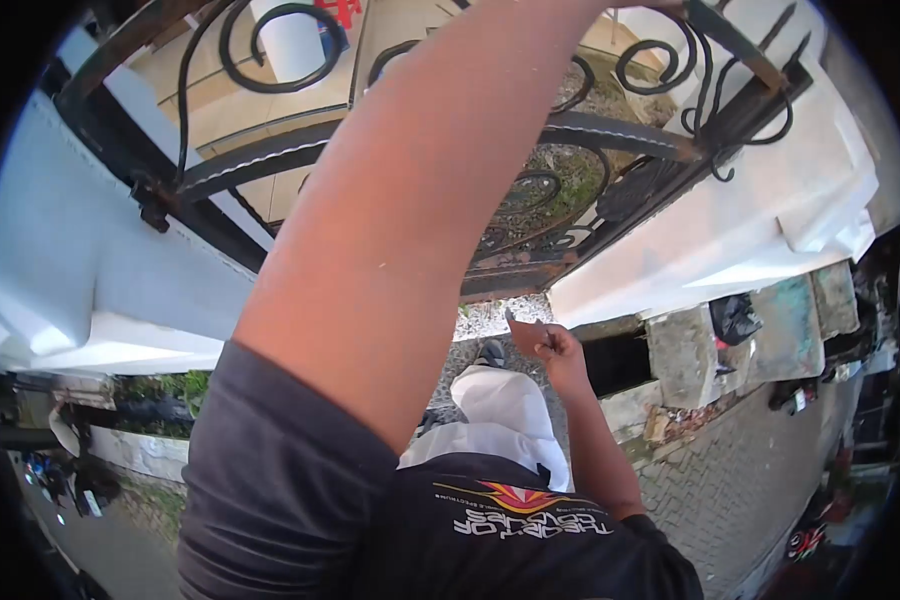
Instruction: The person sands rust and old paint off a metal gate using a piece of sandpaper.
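Your left arm stretches up across the view, past the top of the black iron gate. Only a sliver of your left hand shows at the top edge, close to the gate's upper rail, so I cannot tell whether it grips anything.

Your right hand is low, near the foot of the gate, with its fingers closed on a small brown piece that points toward the gate and ends in a greyish tip. What that piece is, I cannot make out.

The gate stands upright right in front of you, between a white wall on the left and a white pillar on the right. It has curled bars and rusty brown patches on its frame. Through its bars you see a tiled floor, a white bucket-like thing and a patch of grass.

Below your black shirt are your white trousers and one shoe. To the right, a black bag lies by some concrete slabs, with paving beyond.
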Tool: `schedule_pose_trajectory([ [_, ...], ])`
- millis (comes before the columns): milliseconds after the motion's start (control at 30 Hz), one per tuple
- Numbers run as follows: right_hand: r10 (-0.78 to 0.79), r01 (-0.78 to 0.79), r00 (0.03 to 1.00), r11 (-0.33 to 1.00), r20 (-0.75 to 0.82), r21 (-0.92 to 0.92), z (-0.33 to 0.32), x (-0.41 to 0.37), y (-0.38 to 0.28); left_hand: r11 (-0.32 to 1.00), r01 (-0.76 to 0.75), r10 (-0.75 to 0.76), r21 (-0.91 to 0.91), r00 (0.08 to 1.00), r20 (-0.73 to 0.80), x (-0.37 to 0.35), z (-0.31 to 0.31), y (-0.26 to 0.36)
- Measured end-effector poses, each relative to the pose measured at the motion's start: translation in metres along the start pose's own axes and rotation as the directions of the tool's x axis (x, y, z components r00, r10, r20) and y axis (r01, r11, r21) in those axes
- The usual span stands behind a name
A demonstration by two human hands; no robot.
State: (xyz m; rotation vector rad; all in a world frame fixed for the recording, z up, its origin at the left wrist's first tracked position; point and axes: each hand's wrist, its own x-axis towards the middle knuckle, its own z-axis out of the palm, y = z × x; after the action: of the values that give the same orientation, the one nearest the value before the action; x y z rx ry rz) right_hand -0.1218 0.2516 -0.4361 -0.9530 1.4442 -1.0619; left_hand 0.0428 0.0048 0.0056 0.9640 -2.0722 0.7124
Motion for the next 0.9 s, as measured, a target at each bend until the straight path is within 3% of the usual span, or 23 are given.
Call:
schedule_pose_trajectory([
  [33,-0.02,0.02,0.998,1.0,-0.054,-0.01,-0.008,-0.016,-0.009,0.998,0.055,-0.054,0.019,0.998,-0.025,-0.003,0.007,-0.002],
  [67,-0.042,0.041,0.994,0.999,-0.106,-0.01,-0.01,-0.036,-0.025,1.0,0.03,-0.027,0.009,0.98,-0.199,-0.004,0.016,-0.002],
  [133,-0.129,0.136,0.982,0.99,-0.138,0.041,-0.019,-0.067,-0.036,0.998,-0.05,0.059,0.032,0.853,-0.518,-0.009,0.036,-0.006],
  [200,-0.144,0.153,0.978,0.987,-0.15,0.046,-0.03,-0.091,-0.036,0.998,-0.057,0.056,0.011,0.893,-0.446,-0.044,0.028,0.011],
  [267,-0.156,0.17,0.972,0.983,-0.175,0.069,-0.026,-0.098,-0.04,0.97,-0.102,-0.022,-0.222,0.869,-0.495,-0.123,0.013,0.032],
  [300,-0.115,0.145,0.975,0.978,-0.19,0.151,-0.02,-0.101,-0.044,0.916,-0.062,-0.112,-0.397,0.909,-0.401,-0.174,0.009,0.045],
  [333,-0.069,0.116,0.977,0.966,-0.2,0.231,-0.014,-0.103,-0.047,0.81,0.055,-0.166,-0.584,0.977,-0.137,-0.227,0.008,0.059],
  [367,-0.077,0.114,0.985,0.963,-0.156,0.245,-0.008,-0.099,-0.048,0.67,0.242,-0.147,-0.701,0.97,0.195,-0.277,0.014,0.07],
  [400,-0.083,0.114,0.987,0.967,-0.14,0.227,0.001,-0.096,-0.053,0.491,0.549,-0.101,-0.676,0.807,0.582,-0.319,0.009,0.079],
  [433,-0.073,0.083,0.996,0.977,-0.057,0.197,0.013,-0.09,-0.059,0.357,0.643,-0.12,-0.677,0.751,0.65,-0.367,0.015,0.095],
  [467,-0.061,0.056,0.998,0.986,0.026,0.16,0.025,-0.082,-0.067,0.101,0.702,-0.166,-0.705,0.71,0.684,-0.411,0.021,0.112],
  [533,-0.052,0.044,0.979,0.998,0.198,0.044,0.05,-0.065,-0.075,-0.253,0.712,-0.221,-0.655,0.617,0.755,-0.461,0.014,0.13],
  [567,-0.027,0.05,0.947,0.997,0.321,-0.062,0.061,-0.052,-0.077,-0.265,0.702,-0.25,-0.661,0.612,0.75,-0.469,0.006,0.124],
  [633,-0.009,0.179,0.864,0.939,0.503,-0.292,0.1,-0.039,-0.109,-0.358,0.695,-0.465,-0.623,0.446,0.765,-0.48,-0.01,0.103],
  [667,-0.095,0.479,0.78,0.728,0.619,-0.491,0.12,-0.029,-0.135,-0.349,0.642,-0.577,-0.683,0.427,0.696,-0.494,0.0,0.092],
  [700,-0.242,0.739,0.658,0.384,0.713,-0.553,0.144,-0.029,-0.172,-0.374,0.633,-0.63,-0.677,0.362,0.687,-0.5,-0.008,0.074],
  [733,-0.32,0.84,0.538,0.128,0.78,-0.527,0.164,-0.022,-0.205,-0.323,0.645,-0.714,-0.693,0.314,0.625,-0.51,-0.014,0.057],
  [767,-0.393,0.885,0.378,-0.114,0.838,-0.452,0.18,-0.007,-0.234,-0.272,0.66,-0.788,-0.701,0.265,0.555,-0.521,-0.02,0.041],
  [833,-0.464,0.861,0.116,-0.394,0.878,-0.322,0.211,0.029,-0.288,-0.381,0.576,-0.835,-0.723,0.121,0.537,-0.535,-0.049,0.016],
  [900,-0.49,0.746,0.026,-0.571,0.871,-0.343,0.239,0.062,-0.33,-0.425,0.538,-0.865,-0.728,-0.006,0.501,-0.561,-0.062,0.003],
])
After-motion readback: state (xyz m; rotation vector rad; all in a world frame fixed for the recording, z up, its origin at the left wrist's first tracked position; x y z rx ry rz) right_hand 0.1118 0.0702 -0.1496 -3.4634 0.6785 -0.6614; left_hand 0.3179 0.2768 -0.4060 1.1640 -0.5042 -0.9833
